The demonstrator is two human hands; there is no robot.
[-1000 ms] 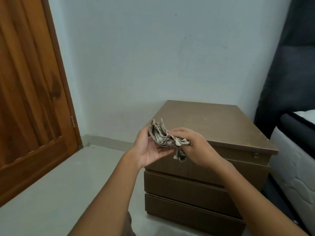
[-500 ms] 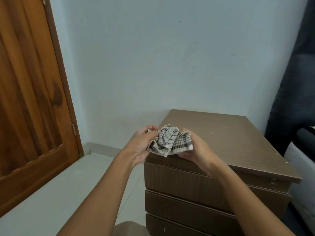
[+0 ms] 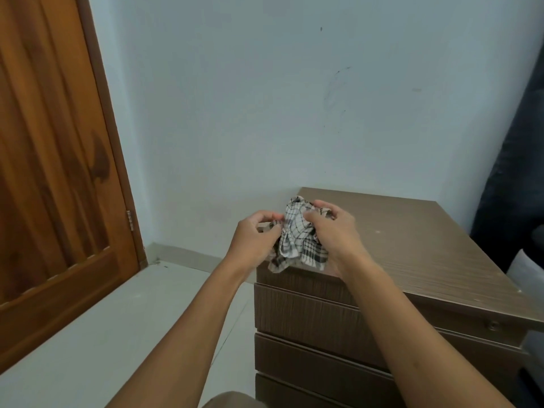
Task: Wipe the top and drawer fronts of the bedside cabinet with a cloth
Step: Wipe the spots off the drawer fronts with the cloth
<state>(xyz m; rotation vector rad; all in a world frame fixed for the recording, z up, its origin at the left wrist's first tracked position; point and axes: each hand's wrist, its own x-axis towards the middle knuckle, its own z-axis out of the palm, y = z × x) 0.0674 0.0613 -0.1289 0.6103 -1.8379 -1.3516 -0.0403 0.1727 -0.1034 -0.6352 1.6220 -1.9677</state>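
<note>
A crumpled white cloth with a dark check pattern (image 3: 297,240) hangs between both hands, just above the front left corner of the brown bedside cabinet (image 3: 418,245). My left hand (image 3: 256,237) pinches its left edge. My right hand (image 3: 335,231) grips the cloth's right side from above, over the cabinet top. Three drawer fronts (image 3: 306,316) show below the top, partly hidden by my right forearm. A small round lock (image 3: 492,325) sits on the top drawer at the right.
A wooden door (image 3: 56,178) stands at the left, against the pale wall (image 3: 265,113). Light floor (image 3: 117,334) spreads in front of the cabinet. A dark headboard (image 3: 515,178) and a white mattress edge (image 3: 527,266) lie at the right, close to the cabinet.
The view has shifted left, so the cabinet sits further right. Both hands have kept bunching and turning the cloth, raising it slightly over the front left corner.
</note>
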